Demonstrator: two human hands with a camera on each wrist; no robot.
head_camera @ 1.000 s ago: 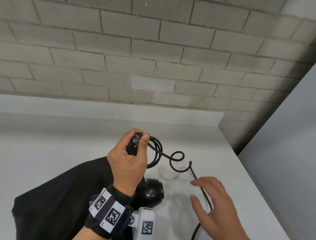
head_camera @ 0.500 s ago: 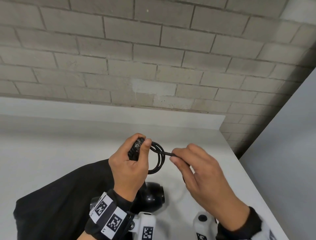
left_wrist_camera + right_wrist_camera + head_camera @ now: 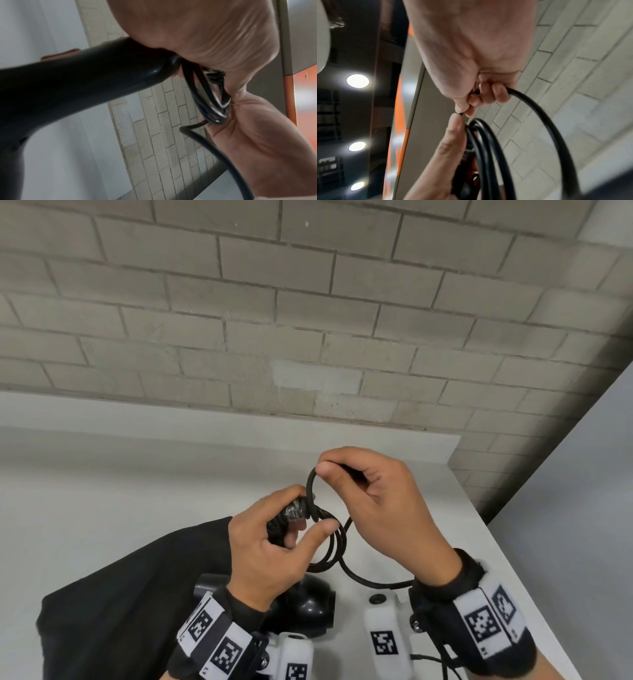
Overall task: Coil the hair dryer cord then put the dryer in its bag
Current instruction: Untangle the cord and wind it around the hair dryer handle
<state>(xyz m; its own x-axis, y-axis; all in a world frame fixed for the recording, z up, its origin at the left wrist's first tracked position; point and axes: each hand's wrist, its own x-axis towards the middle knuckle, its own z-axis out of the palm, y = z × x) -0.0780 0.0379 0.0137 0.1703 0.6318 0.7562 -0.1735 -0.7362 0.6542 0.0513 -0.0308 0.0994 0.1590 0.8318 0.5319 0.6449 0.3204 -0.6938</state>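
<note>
A black hair dryer (image 3: 310, 607) hangs head-down under my left hand (image 3: 274, 546), which grips the end of its handle (image 3: 82, 75) together with several small loops of black cord (image 3: 334, 546). My right hand (image 3: 370, 501) pinches the cord (image 3: 537, 112) between thumb and fingers just above the left hand, arching a new loop over the handle end. The free cord trails down past the right wrist. A black cloth bag (image 3: 120, 601) lies flat on the white counter under my left forearm; its opening is hidden.
The white counter (image 3: 102, 491) runs back to a grey brick wall (image 3: 308, 320). Its right edge (image 3: 513, 570) drops beside a grey panel (image 3: 582, 508). Both wrists carry bands with white marker-tagged camera units (image 3: 387, 635).
My right hand caught the loose cord, then carried it up and over toward the left hand, forming a fresh loop. The left hand kept its grip on the handle and coils.
</note>
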